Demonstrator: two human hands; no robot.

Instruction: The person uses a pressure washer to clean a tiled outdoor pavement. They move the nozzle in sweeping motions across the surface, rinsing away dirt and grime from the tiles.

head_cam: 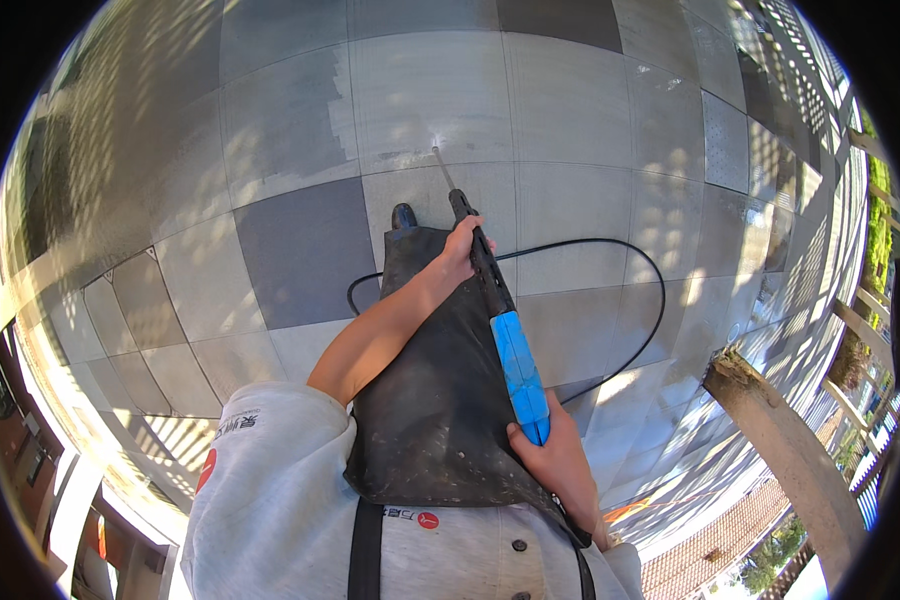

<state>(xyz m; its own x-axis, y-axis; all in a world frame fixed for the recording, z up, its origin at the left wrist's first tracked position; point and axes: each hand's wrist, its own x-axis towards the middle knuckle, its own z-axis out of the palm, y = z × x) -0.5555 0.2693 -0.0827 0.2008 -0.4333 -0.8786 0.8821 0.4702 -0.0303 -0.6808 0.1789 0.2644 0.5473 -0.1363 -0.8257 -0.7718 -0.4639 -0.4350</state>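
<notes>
A pressure washer gun with a blue body [520,367] and a black fore-end [487,266] slants across the front of my black apron [427,405]. My left hand [465,244] grips the fore-end. Lower down, my right hand [559,454] is wrapped around the rear of the blue body; the trigger is hidden. The thin metal lance [445,169] points away from me, its tip just above a pale paving slab [431,90]. Whitish spray [436,140] shows at the tip. On the slab to the left, a jagged border separates lighter from darker surface.
A black hose [661,300] loops over the paving to my right and reappears on the left. One dark boot [403,216] shows past the apron. A weathered post [784,442] rises at the right. Dark slabs [307,251] and wet, sun-dappled paving lie around.
</notes>
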